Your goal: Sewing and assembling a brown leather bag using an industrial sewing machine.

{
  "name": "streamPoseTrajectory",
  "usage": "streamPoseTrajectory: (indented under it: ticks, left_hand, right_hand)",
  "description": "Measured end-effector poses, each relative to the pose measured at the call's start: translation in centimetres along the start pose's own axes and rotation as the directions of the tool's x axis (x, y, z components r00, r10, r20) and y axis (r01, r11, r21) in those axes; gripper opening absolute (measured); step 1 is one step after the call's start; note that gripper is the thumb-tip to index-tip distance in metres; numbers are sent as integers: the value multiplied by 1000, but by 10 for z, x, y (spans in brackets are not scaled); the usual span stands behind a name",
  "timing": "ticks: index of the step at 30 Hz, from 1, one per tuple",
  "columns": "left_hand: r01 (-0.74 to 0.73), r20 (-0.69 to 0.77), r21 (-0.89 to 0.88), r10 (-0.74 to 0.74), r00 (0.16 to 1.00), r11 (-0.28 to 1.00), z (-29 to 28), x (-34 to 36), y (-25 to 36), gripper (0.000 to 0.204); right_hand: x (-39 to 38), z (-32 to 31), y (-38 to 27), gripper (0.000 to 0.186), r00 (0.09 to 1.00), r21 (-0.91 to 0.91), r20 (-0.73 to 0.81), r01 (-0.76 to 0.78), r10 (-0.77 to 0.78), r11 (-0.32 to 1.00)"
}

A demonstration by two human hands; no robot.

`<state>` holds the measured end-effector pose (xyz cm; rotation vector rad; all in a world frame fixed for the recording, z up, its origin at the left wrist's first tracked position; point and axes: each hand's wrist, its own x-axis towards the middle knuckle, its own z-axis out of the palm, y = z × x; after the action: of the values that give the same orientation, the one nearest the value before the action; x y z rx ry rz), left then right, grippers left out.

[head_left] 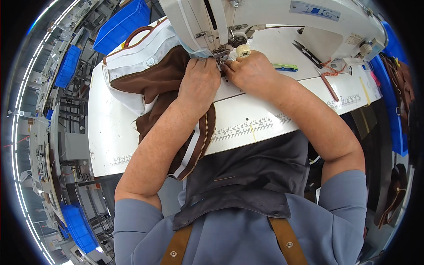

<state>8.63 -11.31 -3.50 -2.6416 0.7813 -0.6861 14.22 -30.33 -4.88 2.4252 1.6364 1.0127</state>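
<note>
A white industrial sewing machine [265, 15] stands over the table, its presser foot [221, 55] low between my hands. Beneath my left hand [201, 81] lies the brown cloth lining [165, 73] of a white and brown bag [137, 53]. The fingers of that hand are bent down on the cloth just left of the foot. My right hand [252, 75] is closed in a pinch right beside the foot; what sits between its fingertips is hidden. A brown strip with a brass zipper [204, 141] hangs past my left forearm over the table's front edge.
Right of the machine's foot lie a green thread snipper [285, 67], dark scissors [308, 54] and a brown-handled tool [329, 86]. Ruler tape [243, 129] runs along the table's front. Blue bins stand at both sides, one bin [391, 106] holding brown pieces.
</note>
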Motion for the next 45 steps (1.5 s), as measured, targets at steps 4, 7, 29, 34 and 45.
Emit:
streamPoseTrajectory:
  ticks: [4,7,29,34,45]
  left_hand:
    - [5,-27,-58,-7,1000,998,-3,-3,-2,15]
    - [-31,-38,-75,29,999,997,-7,-5,-4,18]
    - [-49,-149,-42,42,988,998,0,2,-9,6]
    - [-42,-154,-60,32,988,997,1,2,-9,6]
    - [-51,-76,-125,42,996,991,-9,-2,-9,16]
  right_hand:
    - [-2,0,-3,13,1000,15,-14,-22,23,1000]
    - [-4,-2,-4,15,999,17,0,-33,33,999]
    - [-13,-11,17,27,921,364,169,-390,352,846]
    - [-9,-9,30,37,748,927,219,-360,627,105]
    - [1,-9,24,47,613,899,232,-431,755,74]
